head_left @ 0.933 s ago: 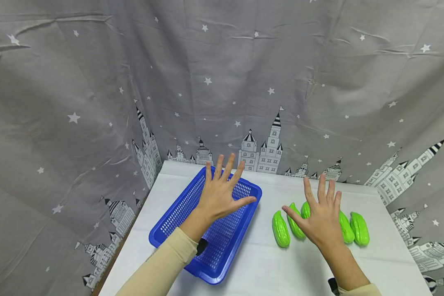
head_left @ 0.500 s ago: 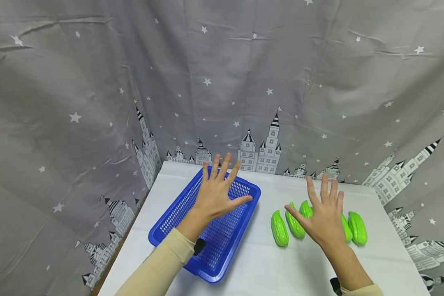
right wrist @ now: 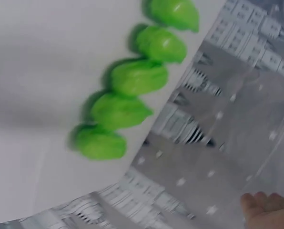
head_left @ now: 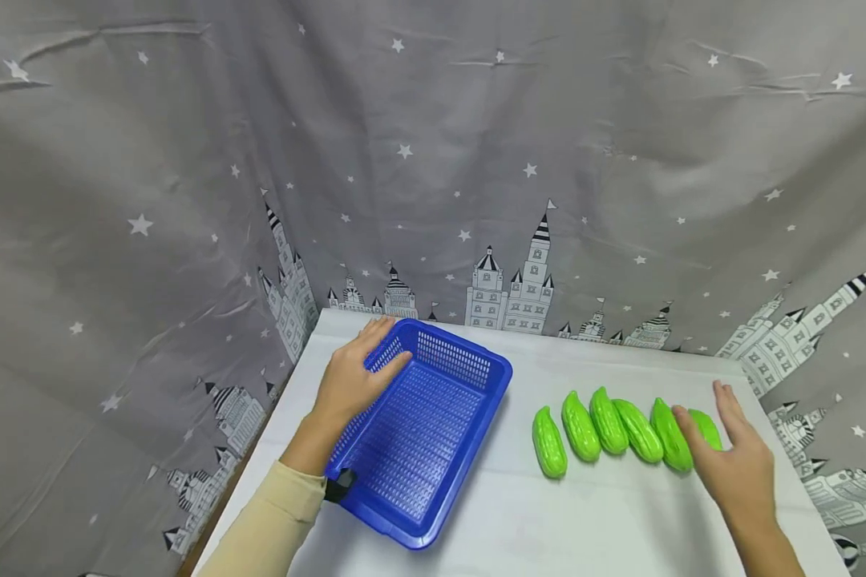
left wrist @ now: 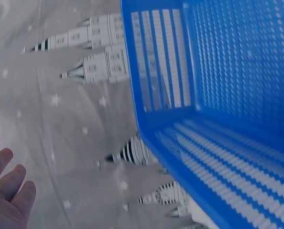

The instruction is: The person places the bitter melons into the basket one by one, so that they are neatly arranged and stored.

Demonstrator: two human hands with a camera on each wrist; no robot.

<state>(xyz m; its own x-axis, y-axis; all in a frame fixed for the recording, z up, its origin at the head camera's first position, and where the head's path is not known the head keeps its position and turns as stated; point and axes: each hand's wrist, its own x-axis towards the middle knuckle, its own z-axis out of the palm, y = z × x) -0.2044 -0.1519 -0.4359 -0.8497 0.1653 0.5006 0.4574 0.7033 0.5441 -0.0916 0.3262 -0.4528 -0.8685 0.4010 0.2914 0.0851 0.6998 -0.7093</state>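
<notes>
A blue plastic basket [head_left: 411,433] with slotted walls stands on the white-covered table. My left hand [head_left: 350,381] is over its left rim in the head view, thumb out toward the inside, holding nothing. In the left wrist view its fingers [left wrist: 18,186] are apart from the basket [left wrist: 142,114]. Several glossy green ridged vegetables [head_left: 548,442], shaped like bitter melons, lie in a row right of the basket. My right hand [head_left: 739,469] is at the right end of that row, fingers extended and holding nothing. It partly hides the rightmost green vegetable [head_left: 706,429].
The table [head_left: 505,513] has a white cloth cover. A grey curtain [head_left: 433,160] printed with stars and castles hangs behind it and along both sides. Dark wrist bands show, one of them on the left wrist [head_left: 339,486].
My left hand has moved left and lower, from above the basket to its left rim. My right hand has moved right and lower, uncovering the middle vegetables. The fingers of both hands are less spread.
</notes>
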